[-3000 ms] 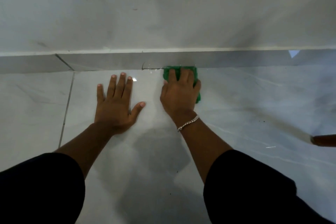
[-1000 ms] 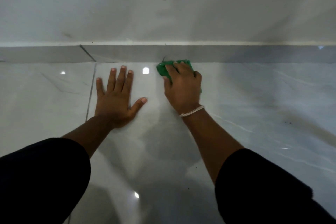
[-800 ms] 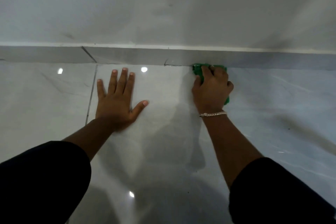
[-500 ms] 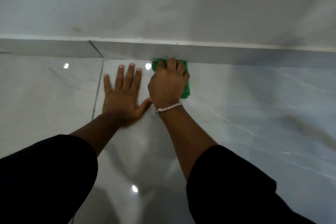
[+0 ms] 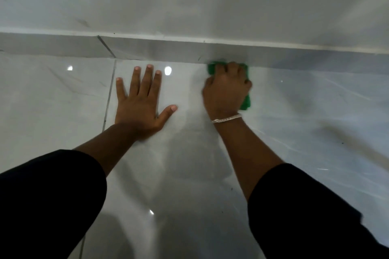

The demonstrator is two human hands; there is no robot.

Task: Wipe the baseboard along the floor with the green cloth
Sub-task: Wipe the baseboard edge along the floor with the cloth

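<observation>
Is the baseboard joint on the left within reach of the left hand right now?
Probably yes: the left hand lies flat on the floor just below the baseboard joint, with bare tile between.

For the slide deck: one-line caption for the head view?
Right hand presses green cloth against baseboard; left hand flat on floor.

My right hand [image 5: 226,88] now sits further right along the baseboard [image 5: 160,50] than half a second ago, carrying the green cloth [image 5: 245,103] with it. A clear gap of floor opens between it and my left hand [image 5: 140,103], where the two were touching.
</observation>
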